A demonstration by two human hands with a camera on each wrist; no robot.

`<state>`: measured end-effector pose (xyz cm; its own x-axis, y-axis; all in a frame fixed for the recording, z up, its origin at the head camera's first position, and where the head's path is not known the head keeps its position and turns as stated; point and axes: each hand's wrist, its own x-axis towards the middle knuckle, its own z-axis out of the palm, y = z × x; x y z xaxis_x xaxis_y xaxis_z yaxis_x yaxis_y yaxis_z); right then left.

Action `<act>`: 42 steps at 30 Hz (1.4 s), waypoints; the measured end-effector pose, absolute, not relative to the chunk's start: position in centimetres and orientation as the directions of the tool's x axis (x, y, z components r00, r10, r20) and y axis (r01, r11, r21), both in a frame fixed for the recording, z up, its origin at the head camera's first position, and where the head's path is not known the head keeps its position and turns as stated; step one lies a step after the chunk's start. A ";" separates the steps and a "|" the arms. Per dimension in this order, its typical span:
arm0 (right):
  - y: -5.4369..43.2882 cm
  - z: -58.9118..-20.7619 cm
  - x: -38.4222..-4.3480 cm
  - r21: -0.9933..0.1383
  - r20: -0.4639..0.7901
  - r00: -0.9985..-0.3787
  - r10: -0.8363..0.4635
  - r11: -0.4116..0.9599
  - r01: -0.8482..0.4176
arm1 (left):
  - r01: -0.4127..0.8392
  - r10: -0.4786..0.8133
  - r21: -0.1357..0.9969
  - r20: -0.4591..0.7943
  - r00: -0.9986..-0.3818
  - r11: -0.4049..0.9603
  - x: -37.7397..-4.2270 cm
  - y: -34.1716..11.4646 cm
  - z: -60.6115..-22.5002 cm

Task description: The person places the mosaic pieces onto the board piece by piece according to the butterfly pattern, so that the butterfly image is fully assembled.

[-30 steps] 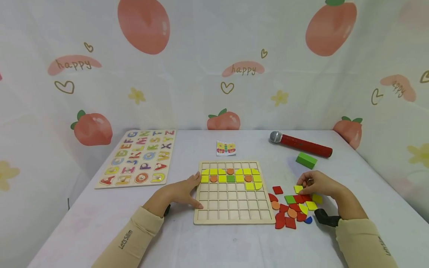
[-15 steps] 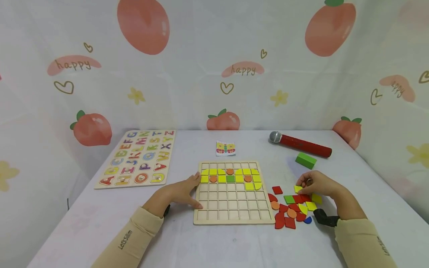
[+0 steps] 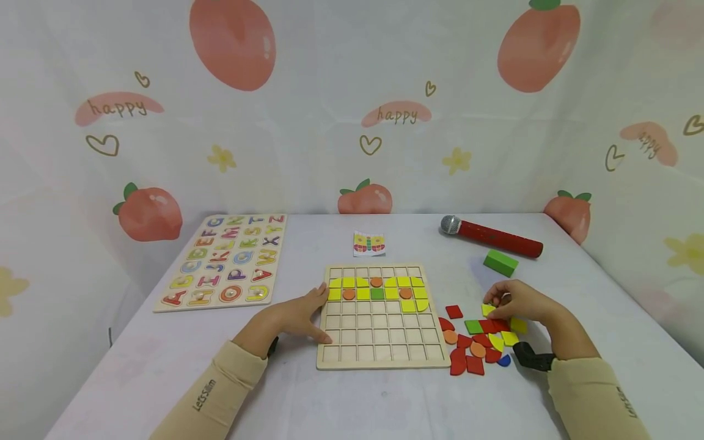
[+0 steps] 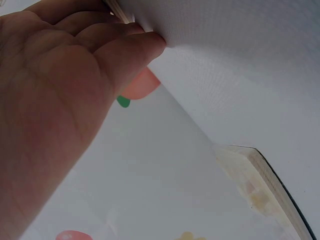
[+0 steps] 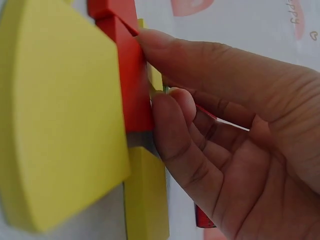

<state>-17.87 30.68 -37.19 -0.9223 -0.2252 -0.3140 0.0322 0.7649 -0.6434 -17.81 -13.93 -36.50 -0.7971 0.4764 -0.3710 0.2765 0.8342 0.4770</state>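
Left hand (image 3: 299,315) is spread against the board (image 3: 364,336), can't tell if right hand (image 3: 519,301) is pinching anything, but fumbling could scatter those crowded tiles (image 3: 475,365).

The white table (image 3: 379,403) is being bordered behind and at both sides by a pale backdrop (image 3: 308,171) that is being brightened by printed pink peaches (image 3: 233,46), yellow flowers (image 3: 222,158), outlined hearts (image 3: 103,145) and "happy" lettering (image 3: 397,114).

The head view's bottom edge crops both sleeves (image 3: 211,391). The fingers (image 3: 490,295) of the right hand (image 3: 522,300) partly hide a yellow tile (image 3: 487,310); whether they pinch it is unclear.
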 end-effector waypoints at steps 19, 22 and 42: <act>30.2 -35.7 -18.3 -0.689 -0.296 -0.914 -0.278 0.725 0.003 | 0.261 0.456 0.465 -0.377 -0.806 0.846 -18.0 -14.0 -37.1; 29.0 -35.5 -18.9 -0.725 -0.266 -0.920 -0.289 0.689 -0.007 | 0.256 0.452 0.464 -0.379 -0.807 0.848 -18.0 -14.1 -37.1; 18.1 -36.1 -22.0 -0.832 -0.264 -0.863 -0.431 0.555 -0.023 | 0.265 0.470 0.485 -0.370 -0.802 0.833 -17.7 -13.9 -36.5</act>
<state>-22.03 18.06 -36.06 -0.8631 -0.4306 -0.2639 -0.0227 0.5551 -0.8315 -17.75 -13.91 -36.48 -0.8017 0.4698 -0.3696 0.2648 0.8335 0.4850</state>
